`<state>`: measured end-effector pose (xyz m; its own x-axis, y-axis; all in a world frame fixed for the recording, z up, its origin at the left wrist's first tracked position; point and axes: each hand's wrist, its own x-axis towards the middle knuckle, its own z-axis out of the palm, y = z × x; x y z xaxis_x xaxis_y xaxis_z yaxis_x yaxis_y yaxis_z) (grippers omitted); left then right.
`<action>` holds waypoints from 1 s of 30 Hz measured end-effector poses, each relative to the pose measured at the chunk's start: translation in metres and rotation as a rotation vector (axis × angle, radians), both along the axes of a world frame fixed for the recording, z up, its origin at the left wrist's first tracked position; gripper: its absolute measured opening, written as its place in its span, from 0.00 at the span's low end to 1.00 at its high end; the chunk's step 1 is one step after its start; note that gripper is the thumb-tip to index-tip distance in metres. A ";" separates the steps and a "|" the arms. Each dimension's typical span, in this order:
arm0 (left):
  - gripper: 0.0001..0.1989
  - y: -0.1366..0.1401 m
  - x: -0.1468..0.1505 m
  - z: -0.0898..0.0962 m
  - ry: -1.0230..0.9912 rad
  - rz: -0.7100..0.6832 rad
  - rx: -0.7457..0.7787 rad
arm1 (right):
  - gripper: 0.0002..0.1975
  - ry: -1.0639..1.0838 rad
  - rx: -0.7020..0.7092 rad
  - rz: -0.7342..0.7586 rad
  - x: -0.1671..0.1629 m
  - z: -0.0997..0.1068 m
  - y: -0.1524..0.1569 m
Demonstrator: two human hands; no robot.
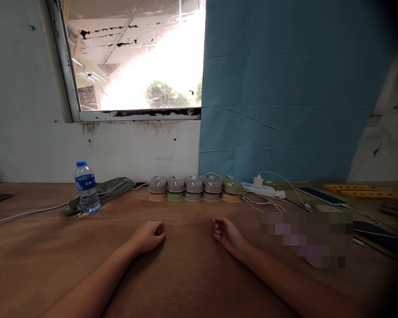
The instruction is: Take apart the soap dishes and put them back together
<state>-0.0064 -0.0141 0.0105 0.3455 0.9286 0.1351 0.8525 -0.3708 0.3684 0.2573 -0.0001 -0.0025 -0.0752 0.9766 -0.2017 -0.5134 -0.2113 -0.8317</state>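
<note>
My left hand [148, 236] rests on the brown table with its fingers curled loosely inward, and nothing shows in it. Across a gap from it, my right hand [230, 237] lies on its side, fingers bent toward the palm, with no object visible in them. Beyond both hands stands a row of several small rounded boxes. A grey-lidded box with an orange base [157, 188] is at the left end, and a green-lidded box with an orange base [231, 189] is at the right end. Neither hand touches the boxes.
A water bottle [86, 190] stands at the left by a grey-green cloth pouch [114, 189]. A power strip [259, 189], cables and a phone [321, 196] lie at the right, near yellow strips [368, 194]. Another person's hand [396, 207] shows at the right edge. A blurred patch hides part of the table.
</note>
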 end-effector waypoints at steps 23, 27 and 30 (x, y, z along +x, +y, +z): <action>0.07 0.000 -0.002 -0.003 -0.010 -0.009 0.003 | 0.08 0.067 -0.029 -0.014 0.002 -0.002 0.004; 0.07 0.001 -0.003 -0.003 -0.012 -0.011 0.003 | 0.09 0.089 -0.032 -0.006 0.003 -0.003 0.004; 0.07 0.001 -0.002 -0.003 -0.010 -0.010 -0.001 | 0.10 0.105 -0.033 -0.001 0.003 -0.003 0.004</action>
